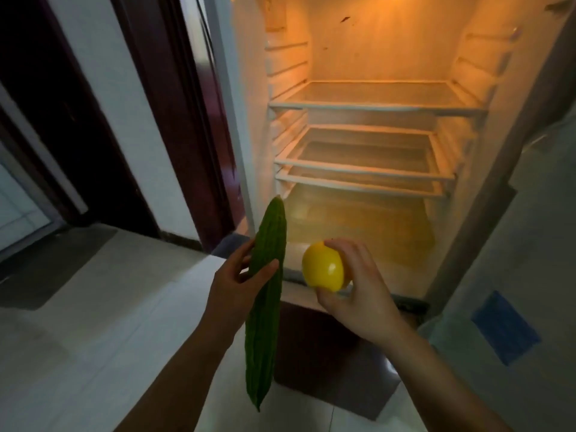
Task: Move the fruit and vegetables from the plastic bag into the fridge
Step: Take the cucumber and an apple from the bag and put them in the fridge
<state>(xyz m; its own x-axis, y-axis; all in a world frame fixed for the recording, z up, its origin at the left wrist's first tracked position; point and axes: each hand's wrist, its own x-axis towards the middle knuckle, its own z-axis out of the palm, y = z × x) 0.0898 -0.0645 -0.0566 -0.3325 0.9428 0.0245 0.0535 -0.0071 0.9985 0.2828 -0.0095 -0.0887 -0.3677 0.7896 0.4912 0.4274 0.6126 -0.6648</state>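
My left hand (pixel 232 282) grips a long, ridged green gourd (pixel 265 325) around its upper half, holding it almost upright in front of the fridge. My right hand (pixel 358 294) holds a round yellow fruit (pixel 324 265) between thumb and fingers, just before the fridge's bottom sill. The fridge (pixel 378 106) stands open ahead, lit orange inside, with bare glass shelves and a bottom compartment. No plastic bag is in view.
The open fridge door (pixel 511 291) stands at the right, with a blue sticker low on it. A dark lower fridge panel (pixel 327 363) lies under the sill. Dark red door frames (pixel 193 120) rise at the left. Pale tiled floor (pixel 109 307) spreads below, with a grey mat (pixel 53 263).
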